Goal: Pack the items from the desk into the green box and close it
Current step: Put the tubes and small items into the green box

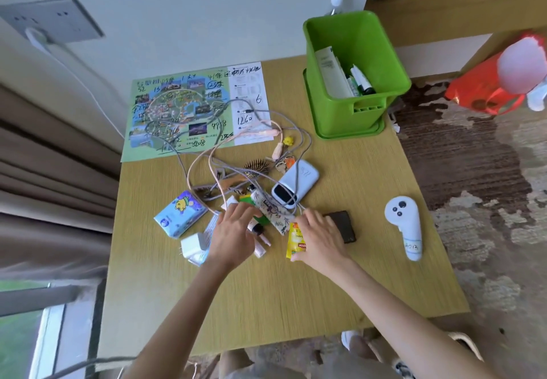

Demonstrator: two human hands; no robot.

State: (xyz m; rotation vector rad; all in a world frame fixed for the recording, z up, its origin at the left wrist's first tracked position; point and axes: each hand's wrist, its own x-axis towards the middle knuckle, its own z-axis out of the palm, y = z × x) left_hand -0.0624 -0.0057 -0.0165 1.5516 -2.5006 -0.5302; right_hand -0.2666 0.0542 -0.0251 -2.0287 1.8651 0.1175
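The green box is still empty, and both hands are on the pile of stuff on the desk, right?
No. The head view shows the green box already holds a white carton and small bottles. The left hand and right hand are on the pile.

Left hand [233, 230] and right hand [321, 238] well short of box [340, 118]; side by side, palms down, fingers extended, slightly spread.

wooden desk [266, 304], green box [352, 112], map [189, 109], cables [236, 147]
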